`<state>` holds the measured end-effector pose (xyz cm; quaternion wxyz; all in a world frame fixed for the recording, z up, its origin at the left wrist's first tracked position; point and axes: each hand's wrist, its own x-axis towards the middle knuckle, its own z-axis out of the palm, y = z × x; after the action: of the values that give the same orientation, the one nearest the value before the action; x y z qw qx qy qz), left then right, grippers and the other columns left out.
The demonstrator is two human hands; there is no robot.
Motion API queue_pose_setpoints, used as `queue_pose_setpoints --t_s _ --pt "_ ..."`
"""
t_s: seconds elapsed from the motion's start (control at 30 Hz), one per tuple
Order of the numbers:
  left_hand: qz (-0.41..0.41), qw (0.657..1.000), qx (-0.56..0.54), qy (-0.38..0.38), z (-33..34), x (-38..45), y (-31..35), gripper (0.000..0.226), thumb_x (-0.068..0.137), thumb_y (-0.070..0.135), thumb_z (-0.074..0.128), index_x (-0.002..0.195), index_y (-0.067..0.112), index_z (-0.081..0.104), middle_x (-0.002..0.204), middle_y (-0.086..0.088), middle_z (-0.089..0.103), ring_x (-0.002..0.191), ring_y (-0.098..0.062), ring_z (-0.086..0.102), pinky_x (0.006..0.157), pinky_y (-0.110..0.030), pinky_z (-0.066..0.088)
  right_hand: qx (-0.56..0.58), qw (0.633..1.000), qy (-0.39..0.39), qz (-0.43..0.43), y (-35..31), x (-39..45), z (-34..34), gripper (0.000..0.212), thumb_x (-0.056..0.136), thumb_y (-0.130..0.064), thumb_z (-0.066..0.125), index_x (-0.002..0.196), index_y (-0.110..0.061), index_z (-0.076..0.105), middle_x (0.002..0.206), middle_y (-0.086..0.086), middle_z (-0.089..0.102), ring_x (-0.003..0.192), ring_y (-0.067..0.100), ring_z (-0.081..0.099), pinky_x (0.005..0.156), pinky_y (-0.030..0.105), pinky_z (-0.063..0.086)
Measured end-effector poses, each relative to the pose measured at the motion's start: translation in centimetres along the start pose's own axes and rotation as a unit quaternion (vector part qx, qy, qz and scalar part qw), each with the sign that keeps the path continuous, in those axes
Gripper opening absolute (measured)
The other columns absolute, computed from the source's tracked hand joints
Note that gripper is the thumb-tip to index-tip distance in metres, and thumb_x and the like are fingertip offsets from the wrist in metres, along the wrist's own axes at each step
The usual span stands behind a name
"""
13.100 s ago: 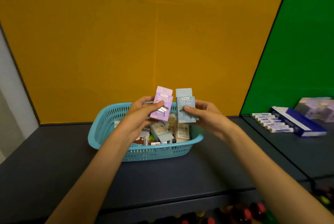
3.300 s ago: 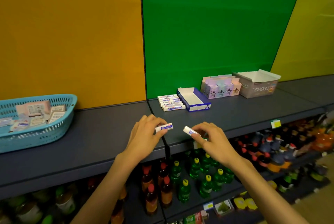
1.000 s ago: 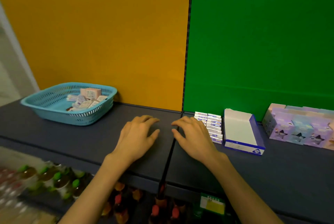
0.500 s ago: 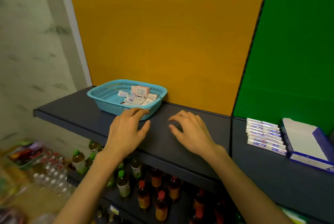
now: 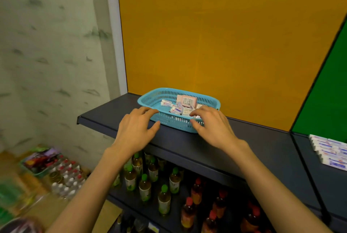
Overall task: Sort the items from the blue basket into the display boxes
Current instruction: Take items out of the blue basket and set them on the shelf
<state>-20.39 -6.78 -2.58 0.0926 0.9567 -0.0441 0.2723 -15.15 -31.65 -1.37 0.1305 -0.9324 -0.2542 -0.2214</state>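
Both forearms stretched forward over the dark shelf (image 5: pixel 244 150). Left hand (image 5: pixel 136 130) palm down, fingers loosely spread, empty, fingertips at the near-left rim of the blue basket (image 5: pixel 150 99). Right hand (image 5: pixel 212 126) palm down, fingers slightly bent over the basket's near-right rim, gripping nothing visible. Basket lying with long axis slanting from near-right to far-left, against the orange panel (image 5: pixel 225 35). Inside, small boxes (image 5: pixel 180 108) jumbled, a pink box (image 5: pixel 186 101) tilted up at the back. Row of white packets (image 5: pixel 330 151) well apart at right.
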Motion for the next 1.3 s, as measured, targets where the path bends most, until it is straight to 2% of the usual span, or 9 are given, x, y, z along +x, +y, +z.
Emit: queue_pose_setpoints --t_s 0.23,0.43,0.8,1.13,1.3 --pt "0.022 0.999 -0.043 0.024 1.3 3.9 -4.9 0.041 0.098 0.045 0.051 0.135 0.029 0.056 0.136 0.004 0.058 0.113 -0.020 0.056 0.083 -0.039 0.051 -0.020 1.000 0.006 0.005 -1.4 4.4 1.9 0.028 0.098 -0.037 0.055 0.119 -0.024 0.068 0.116 -0.001 0.066 0.109 0.023 0.060 0.086 0.039 0.049" --pt "0.040 0.997 -0.055 0.022 4.1 8.4 -8.6 0.043 0.098 0.046 0.051 0.137 0.028 0.054 0.135 0.004 0.057 0.118 -0.019 0.054 0.087 -0.039 0.050 -0.039 0.999 0.001 0.028 0.1 8.7 4.7 0.029 0.097 -0.037 0.056 0.121 -0.023 0.068 0.118 0.000 0.066 0.110 0.024 0.060 0.084 0.038 0.046" --pt "0.123 0.991 -0.043 -0.009 8.4 21.0 -9.9 0.042 0.099 0.046 0.049 0.136 0.028 0.055 0.128 0.002 0.058 0.113 -0.021 0.055 0.083 -0.038 0.048 -0.062 0.995 -0.013 0.077 4.1 15.4 7.2 0.032 0.098 -0.036 0.058 0.127 -0.024 0.063 0.118 -0.002 0.066 0.110 0.021 0.059 0.084 0.036 0.046" --pt "0.202 0.967 -0.060 -0.147 14.4 26.9 -9.6 0.044 0.098 0.050 0.049 0.138 0.031 0.049 0.136 0.004 0.053 0.123 -0.018 0.050 0.096 -0.041 0.048 -0.079 0.991 -0.029 0.109 5.4 17.9 8.2 0.030 0.098 -0.034 0.058 0.126 -0.023 0.062 0.115 -0.003 0.065 0.105 0.019 0.060 0.081 0.032 0.044" --pt "0.237 0.948 -0.058 -0.202 16.3 28.9 -9.5 0.044 0.097 0.046 0.054 0.137 0.027 0.050 0.130 0.002 0.055 0.115 -0.019 0.054 0.093 -0.042 0.051 -0.088 0.987 -0.038 0.127 5.3 18.5 8.5 0.031 0.098 -0.033 0.057 0.126 -0.022 0.062 0.115 -0.002 0.065 0.105 0.020 0.060 0.083 0.032 0.044"
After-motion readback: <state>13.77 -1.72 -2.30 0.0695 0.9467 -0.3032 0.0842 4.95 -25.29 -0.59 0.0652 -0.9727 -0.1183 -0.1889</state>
